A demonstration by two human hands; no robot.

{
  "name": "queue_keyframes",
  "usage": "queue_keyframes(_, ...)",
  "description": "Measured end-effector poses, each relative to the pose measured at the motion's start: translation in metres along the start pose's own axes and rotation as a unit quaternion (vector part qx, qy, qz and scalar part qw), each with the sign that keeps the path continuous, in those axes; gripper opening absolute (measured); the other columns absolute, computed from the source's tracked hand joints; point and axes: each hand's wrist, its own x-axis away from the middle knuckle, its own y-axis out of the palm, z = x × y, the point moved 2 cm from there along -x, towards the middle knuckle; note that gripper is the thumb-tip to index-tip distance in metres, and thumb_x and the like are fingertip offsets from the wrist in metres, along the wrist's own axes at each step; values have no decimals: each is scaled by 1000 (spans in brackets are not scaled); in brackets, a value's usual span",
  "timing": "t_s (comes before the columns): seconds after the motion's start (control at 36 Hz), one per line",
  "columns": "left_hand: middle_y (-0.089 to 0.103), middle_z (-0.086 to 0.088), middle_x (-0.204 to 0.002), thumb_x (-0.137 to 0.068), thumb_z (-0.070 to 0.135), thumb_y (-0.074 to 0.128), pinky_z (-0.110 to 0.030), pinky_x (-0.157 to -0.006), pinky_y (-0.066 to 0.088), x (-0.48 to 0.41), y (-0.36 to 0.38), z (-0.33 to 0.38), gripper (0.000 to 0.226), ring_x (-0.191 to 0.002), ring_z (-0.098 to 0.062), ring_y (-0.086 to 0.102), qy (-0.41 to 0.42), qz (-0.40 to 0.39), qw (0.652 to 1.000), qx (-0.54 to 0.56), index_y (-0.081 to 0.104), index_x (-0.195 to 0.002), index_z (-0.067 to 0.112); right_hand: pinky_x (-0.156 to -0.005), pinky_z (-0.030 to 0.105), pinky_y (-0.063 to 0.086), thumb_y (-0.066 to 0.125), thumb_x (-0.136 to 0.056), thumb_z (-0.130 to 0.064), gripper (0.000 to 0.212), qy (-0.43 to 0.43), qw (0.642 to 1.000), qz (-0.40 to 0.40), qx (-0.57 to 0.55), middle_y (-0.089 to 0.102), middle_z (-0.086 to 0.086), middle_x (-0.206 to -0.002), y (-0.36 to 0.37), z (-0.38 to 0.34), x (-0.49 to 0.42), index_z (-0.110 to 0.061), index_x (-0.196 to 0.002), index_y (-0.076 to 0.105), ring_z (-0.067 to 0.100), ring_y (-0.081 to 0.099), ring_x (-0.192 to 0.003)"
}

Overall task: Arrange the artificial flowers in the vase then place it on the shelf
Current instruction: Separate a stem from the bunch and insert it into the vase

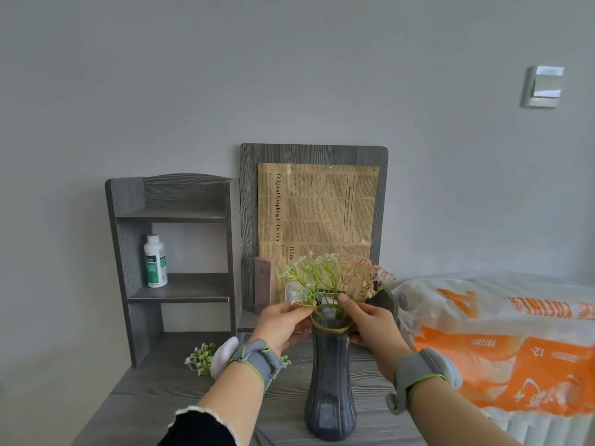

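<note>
A tall dark grey ribbed vase [330,381] with a gold rim stands on the grey wooden table [167,387]. White-green flowers [309,268] and pink flowers [363,272] rise from its mouth. My left hand [283,320] pinches the white-green stems at the rim's left side. On the right side my right hand [370,320] pinches the pink stems just above the rim. Another white-green sprig [201,358] lies on the table behind my left wrist. The small grey shelf unit [174,252] stands at the back left.
A white bottle [155,260] stands on the shelf unit's middle level. A grey board with newspaper-print paper [317,214] leans on the wall behind the vase. An orange and white plastic bag [508,342] lies to the right.
</note>
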Motion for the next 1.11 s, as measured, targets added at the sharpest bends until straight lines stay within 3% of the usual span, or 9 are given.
queue_keyframes(0.11, 67, -9, -77, -86, 3, 64, -32, -65, 53, 5, 0, 3, 7, -71, -19, 62, -1, -6, 1000, -5, 65, -80, 8, -74, 36, 52, 76, -69, -55, 75, 4, 1000, -6, 2, 58, 7, -80, -1, -3, 3, 10, -104, 63, 18, 54, -76)
queue_keyframes(0.22, 68, -9, -80, -85, 4, 65, -32, -67, 53, 12, -1, 8, 4, -74, -19, 64, 0, -11, 1000, -6, 66, -84, 8, -92, 54, 49, 75, -70, -53, 51, 4, 1000, -15, 15, 60, 6, -81, 0, -6, 9, -5, -88, 75, 18, 54, -78)
queue_keyframes(0.39, 72, -6, -82, -83, 7, 69, -33, -76, 55, 22, -6, 9, 8, -77, -17, 67, -5, -20, 1000, -13, 70, -91, 9, -68, 31, 50, 73, -74, -52, 33, -13, 999, -32, 29, 59, 1, -75, -2, -7, 23, -20, -82, 76, 14, 53, -72)
queue_keyframes(0.56, 71, -5, -84, -87, 4, 62, -30, -72, 53, 32, -15, 7, 14, -77, -16, 66, -14, -11, 1000, -19, 72, -95, 9, -72, 28, 49, 73, -75, -50, 32, -24, 998, -35, 42, 66, -4, -78, -4, 0, 31, -25, -96, 72, 14, 58, -77)
queue_keyframes(0.69, 70, -6, -84, -89, 3, 58, -29, -71, 51, 41, -34, 0, 15, -73, -16, 64, -17, 8, 999, -42, 72, -88, 11, -72, 26, 50, 72, -75, -52, 22, -30, 996, -40, 77, 72, 0, -96, -3, 6, 40, -32, -84, 69, 13, 62, -86)
queue_keyframes(0.81, 70, -6, -83, -89, 4, 58, -27, -68, 51, 47, -54, -4, 15, -72, -15, 64, -21, 33, 997, -62, 72, -86, 11, -76, 25, 50, 73, -73, -54, 26, -36, 995, -26, 90, 70, -6, -99, -3, 6, 45, -35, -89, 66, 9, 62, -91)
queue_keyframes(0.89, 71, -6, -82, -89, 3, 59, -24, -62, 51, 51, -66, -5, 15, -69, -14, 64, -22, 53, 996, -74, 71, -87, 11, -73, 21, 49, 79, -70, -46, 49, -35, 992, -38, 114, 67, -9, -102, -3, 9, 48, -27, -113, 63, 5, 61, -94)
queue_keyframes(1.0, 67, -7, -75, -87, 0, 58, -22, -57, 48, 57, -76, -10, 16, -58, -12, 60, -25, 73, 993, -88, 71, -84, 8, -98, 36, 50, 85, -67, -37, 78, -19, 973, -50, 223, 63, 0, -118, 2, 21, 47, -15, -133, 50, 16, 60, -108)
queue_keyframes(1.11, 67, -8, -77, -86, 0, 59, -24, -60, 47, 62, -83, -24, 15, -62, -14, 58, -37, 82, 988, -122, 71, -87, 8, -101, 34, 47, 81, -72, -31, 77, -29, 956, -33, 292, 60, 1, -126, 9, 33, 47, -15, -138, 43, 16, 56, -113)
